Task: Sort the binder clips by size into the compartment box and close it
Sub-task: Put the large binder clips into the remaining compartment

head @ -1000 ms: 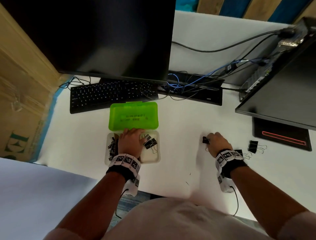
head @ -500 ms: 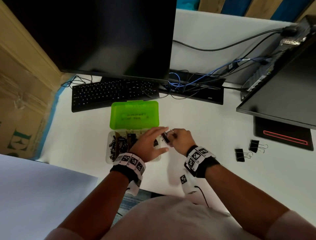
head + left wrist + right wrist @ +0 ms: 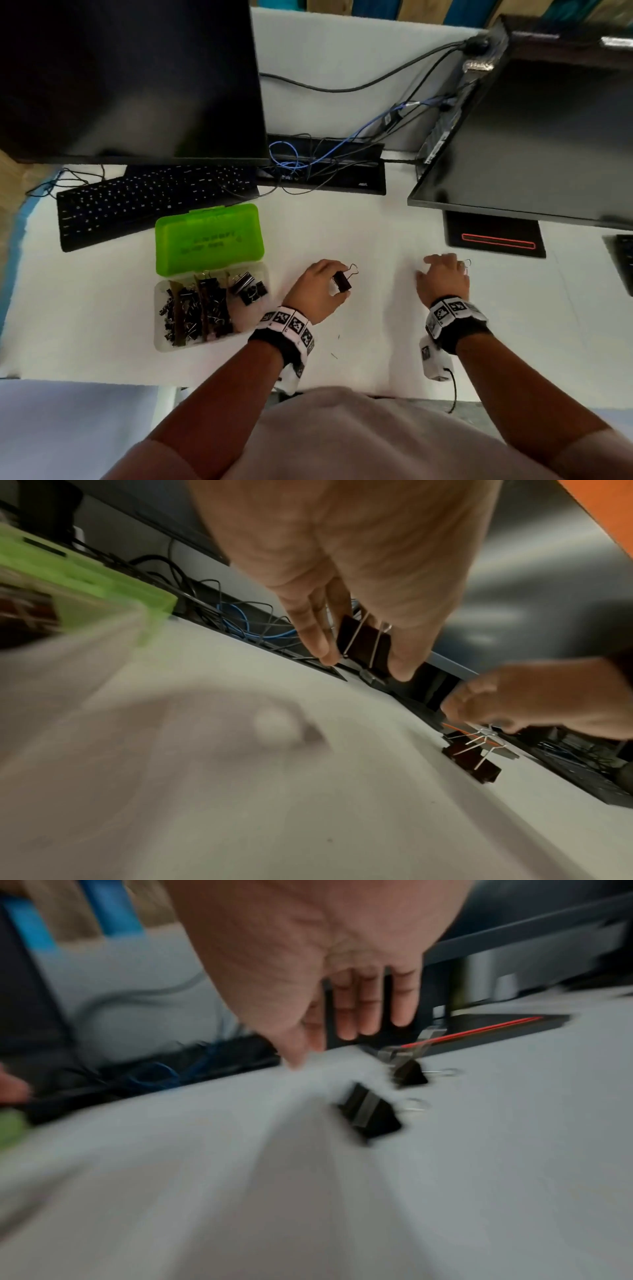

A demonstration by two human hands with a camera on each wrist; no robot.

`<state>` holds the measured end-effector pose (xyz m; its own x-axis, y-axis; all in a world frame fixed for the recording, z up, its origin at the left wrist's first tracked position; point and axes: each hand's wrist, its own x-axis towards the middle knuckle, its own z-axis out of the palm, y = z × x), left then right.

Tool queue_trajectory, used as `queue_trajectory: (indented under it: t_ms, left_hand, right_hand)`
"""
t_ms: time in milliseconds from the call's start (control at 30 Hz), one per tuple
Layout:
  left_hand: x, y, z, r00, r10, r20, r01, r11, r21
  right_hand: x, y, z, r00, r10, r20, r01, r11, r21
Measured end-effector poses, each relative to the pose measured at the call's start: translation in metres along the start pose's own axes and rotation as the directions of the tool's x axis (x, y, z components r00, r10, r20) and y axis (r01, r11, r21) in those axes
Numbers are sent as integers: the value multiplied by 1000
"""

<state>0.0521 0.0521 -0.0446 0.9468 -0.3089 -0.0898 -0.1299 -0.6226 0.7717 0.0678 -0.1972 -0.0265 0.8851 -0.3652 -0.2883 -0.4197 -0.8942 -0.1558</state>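
A: left hand [image 3: 317,291] status?
B: pinching one large black binder clip [image 3: 342,281] between thumb and fingers, held above the white desk [image 3: 376,240], right of the box. Wire handles visible on it in the left wrist view [image 3: 365,643].

A: right hand [image 3: 443,279]?
B: fingers straight and spread, holding nothing. It hangs just over two more clips lying on the desk [image 3: 371,1116] [image 3: 409,1073]. Right wrist view is blurred; cannot tell if a fingertip touches them.

A: box?
B: compartment box [image 3: 164,342] open on the desk, left of both hands, in front of the keyboard [image 3: 137,202]. Green lid [image 3: 209,236] folded back away from the person. Clips in three compartments: smallest on the left, mid-size in the middle, a few big ones in the far end of the right one.

A: anything else around?
B: two dark monitors [image 3: 130,78] [image 3: 548,137], cable tangle [image 3: 308,161] between them.
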Motion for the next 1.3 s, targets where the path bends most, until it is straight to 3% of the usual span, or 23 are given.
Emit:
queue_trajectory:
  t_ms: [100,200,300,400,500,733,900,1100,1300]
  left_hand:
    - [6,7,8,1000,2,21,-3,998,58]
    - [7,7,7,1000,15,18,-16,997,78]
    - [4,1,6,999,-8,46,4,995,97]
    - [0,-4,4,998,-16,68,9,994,108]
    - [-1,-7,4,995,-47,89,37,993,113]
    - [13,1,12,992,-47,117,34,993,117]
    - [32,17,27,987,-49,152,33,994,104]
    - [53,39,47,981,-42,190,22,994,106]
    - [60,51,64,968,-42,246,14,993,113]
  right_hand:
    - [1,19,12,990,47,136,-50,998,25]
    - [-2,7,20,988,-16,155,-5,991,133]
    - [0,-12,18,991,-66,118,42,979,201]
    - [12,-15,2,997,42,69,-57,969,241]
    - [23,1,-11,991,132,28,-135,971,199]
    - [41,43,-22,987,158,-3,-143,902,408]
    - [50,59,-21,983,156,-100,-122,950,286]
    - [59,74,-23,989,150,8,-141,908,394]
    - [47,71,-15,989,107,99,-132,948,290]
